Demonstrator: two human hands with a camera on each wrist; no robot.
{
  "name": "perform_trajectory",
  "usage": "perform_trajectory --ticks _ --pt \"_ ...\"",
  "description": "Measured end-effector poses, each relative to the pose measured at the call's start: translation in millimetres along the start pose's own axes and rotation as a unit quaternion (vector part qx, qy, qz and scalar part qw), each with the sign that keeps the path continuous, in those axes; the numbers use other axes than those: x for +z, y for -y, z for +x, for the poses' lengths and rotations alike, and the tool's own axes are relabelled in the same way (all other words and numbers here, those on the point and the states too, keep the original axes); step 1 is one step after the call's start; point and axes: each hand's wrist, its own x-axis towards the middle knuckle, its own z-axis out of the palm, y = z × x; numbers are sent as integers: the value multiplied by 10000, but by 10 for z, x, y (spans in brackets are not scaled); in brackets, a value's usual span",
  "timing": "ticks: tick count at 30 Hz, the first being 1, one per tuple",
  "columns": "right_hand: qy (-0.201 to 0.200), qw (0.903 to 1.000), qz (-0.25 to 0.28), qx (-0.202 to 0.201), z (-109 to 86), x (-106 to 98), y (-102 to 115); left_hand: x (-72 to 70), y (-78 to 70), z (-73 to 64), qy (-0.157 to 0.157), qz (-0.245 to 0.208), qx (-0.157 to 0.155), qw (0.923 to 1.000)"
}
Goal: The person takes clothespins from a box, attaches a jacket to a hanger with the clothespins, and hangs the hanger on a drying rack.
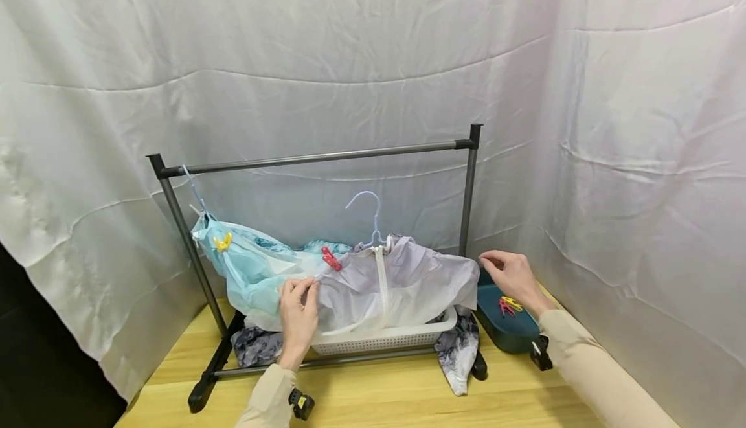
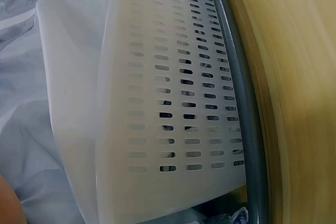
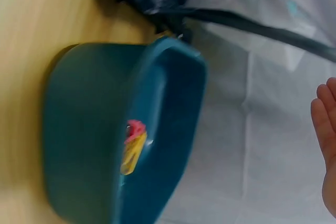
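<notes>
Pinching a lilac garment point(image 1: 410, 269) at 9 o'clock below the rack point(image 1: 326, 157), the left hand point(image 1: 299, 319) faces the right hand point(image 1: 513, 277) at 3, its fingers narrow, hold unclear. Squaring shoulders seems underway; next likely calls for a peg point(image 1: 511, 302) from the 4 o'clock bin point(image 1: 507, 342).

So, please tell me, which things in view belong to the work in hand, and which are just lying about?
Probably in the work:
lavender jacket, hanger, red clip on the jacket
clothes rack, blue garment, yellow clip on it
teal box, loose clips
white basket

Apparently just surroundings:
grey curtain
wooden table
</notes>
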Motion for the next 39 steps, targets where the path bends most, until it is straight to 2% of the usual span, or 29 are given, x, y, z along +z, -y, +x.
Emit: perform_trajectory --ticks 8,11,16,20,27,33,39 --pt "163 9995 -281 46 -127 -8 -217 10 -17 20 -65 -5 137 9999" --pt "503 9970 -576 139 -163 -19 -297 3 -29 16 -74 -9 110 9999" --pt "1068 9816 -1467 590 -251 -82 -460 0 -27 5 -85 -16 127 9999" --pt "1055 9712 -1958 855 -314 -153 -575 2 -8 -1 -78 -32 136 9999" --pt "1680 9520 -2129 1423 -422 -228 -675 -9 -11 -30 -103 2 152 9998" --pt "1989 9390 -2147 1809 -466 -243 -717 -8 -12 -30 -69 12 125 9999" --pt "2572 9230 -2075 1970 -447 -210 -714 -13 -6 -19 -54 36 177 9998"
